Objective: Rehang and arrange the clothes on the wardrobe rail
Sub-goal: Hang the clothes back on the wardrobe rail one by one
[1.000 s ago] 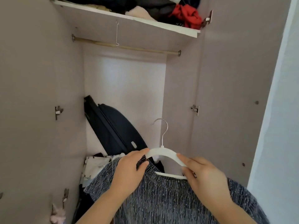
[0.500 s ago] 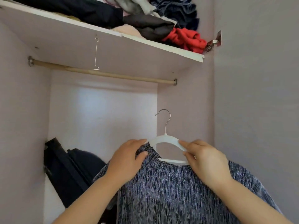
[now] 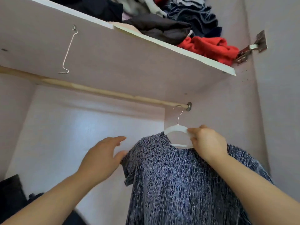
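A grey-blue striped top (image 3: pixel 178 179) hangs on a white hanger (image 3: pixel 174 129) with a metal hook. The hook's tip reaches the right end of the wooden wardrobe rail (image 3: pixel 97 91), by its metal end fitting. My right hand (image 3: pixel 206 142) grips the hanger's right shoulder. My left hand (image 3: pixel 103 158) is open just left of the top, its thumb touching the left sleeve. The rail carries no other clothes.
A shelf (image 3: pixel 170 46) above the rail holds piled clothes, dark, blue and red (image 3: pixel 209 47). A bent wire hook (image 3: pixel 68 52) dangles under the shelf. A door hinge (image 3: pixel 253 49) sits at upper right. A dark bag (image 3: pixel 11 195) lies low at the left.
The hanger with the top has risen up to the rail's right end. My left hand has let go of the hanger's left shoulder and moved left, fingers spread.
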The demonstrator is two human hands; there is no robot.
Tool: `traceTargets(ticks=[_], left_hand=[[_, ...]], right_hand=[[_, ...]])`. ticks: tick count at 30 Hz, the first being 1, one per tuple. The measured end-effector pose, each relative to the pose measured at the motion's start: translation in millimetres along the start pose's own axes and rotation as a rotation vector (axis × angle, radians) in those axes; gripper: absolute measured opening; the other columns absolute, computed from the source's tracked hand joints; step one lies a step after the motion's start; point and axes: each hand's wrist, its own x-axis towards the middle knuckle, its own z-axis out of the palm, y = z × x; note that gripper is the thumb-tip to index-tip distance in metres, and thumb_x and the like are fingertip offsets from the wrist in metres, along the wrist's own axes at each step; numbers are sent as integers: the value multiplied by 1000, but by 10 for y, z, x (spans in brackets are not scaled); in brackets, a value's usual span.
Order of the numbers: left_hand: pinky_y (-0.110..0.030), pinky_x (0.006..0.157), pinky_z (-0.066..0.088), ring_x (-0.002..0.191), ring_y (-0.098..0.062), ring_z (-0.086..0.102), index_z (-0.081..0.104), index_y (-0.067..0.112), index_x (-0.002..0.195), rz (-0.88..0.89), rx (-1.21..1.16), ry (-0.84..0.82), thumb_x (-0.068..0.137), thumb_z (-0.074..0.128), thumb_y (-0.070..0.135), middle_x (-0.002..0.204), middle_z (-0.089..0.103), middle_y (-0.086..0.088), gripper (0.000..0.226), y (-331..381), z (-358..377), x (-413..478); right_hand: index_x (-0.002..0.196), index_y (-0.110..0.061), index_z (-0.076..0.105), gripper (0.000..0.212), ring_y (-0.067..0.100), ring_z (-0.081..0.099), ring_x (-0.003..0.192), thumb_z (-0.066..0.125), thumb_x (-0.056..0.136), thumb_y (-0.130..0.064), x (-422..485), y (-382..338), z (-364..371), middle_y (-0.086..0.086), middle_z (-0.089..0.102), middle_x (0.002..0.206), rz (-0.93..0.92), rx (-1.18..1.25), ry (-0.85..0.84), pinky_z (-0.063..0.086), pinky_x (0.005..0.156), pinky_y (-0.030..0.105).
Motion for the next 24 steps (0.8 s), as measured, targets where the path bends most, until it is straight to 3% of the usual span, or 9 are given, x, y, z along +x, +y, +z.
traceTargets(ticks=[7,12,18,24], left_hand=[[-24,85,39,106,-8,51,41,36,133,-15,44,84,90,51,37,117,55,12,44,-216,256,467],[-21,79,36,103,-6,51,40,39,133,8,62,98,90,51,39,116,53,16,44,-296,362,653],[-20,77,35,102,-6,51,40,39,133,18,86,107,90,50,39,115,53,16,44,-388,430,763],[-20,79,36,103,-4,51,39,40,133,16,108,90,90,50,40,115,52,17,44,-478,506,766]], right_hand=[[106,-23,63,27,26,51,70,44,91,-10,893,204,375,1,46,84,58,-50,78,48,64,30],[117,-18,57,30,28,58,80,41,93,-12,1236,259,531,3,50,90,116,-74,54,51,69,34],[115,-16,60,32,29,62,91,44,89,-7,1441,276,717,5,57,101,154,-91,27,50,74,34],[113,-19,59,36,27,62,89,49,84,-1,1336,257,980,3,54,100,127,-93,-52,50,69,34]])
